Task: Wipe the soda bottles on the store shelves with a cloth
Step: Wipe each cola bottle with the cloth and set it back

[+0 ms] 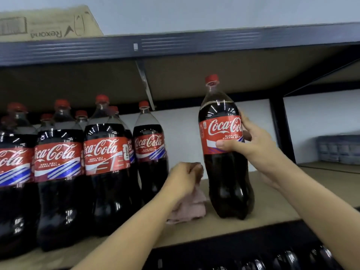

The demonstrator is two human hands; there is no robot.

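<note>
A large cola bottle [224, 162] with a red cap and red label stands upright near the shelf's front edge, apart from the others. My right hand [251, 145] grips it around the label, thumb across the front. My left hand [185, 178] holds a bunched pink cloth [191, 207] just left of that bottle's lower half; the cloth hangs down onto the shelf board [272, 201]. Several more cola bottles [105, 164] stand in rows on the left of the same shelf.
A dark metal shelf beam [175, 45] runs overhead with a cardboard box [48, 24] on top. A black upright post [282, 129] stands right of the held bottle. A blue crate [339, 149] sits far right. Dark bottle tops [282, 260] show on the shelf below.
</note>
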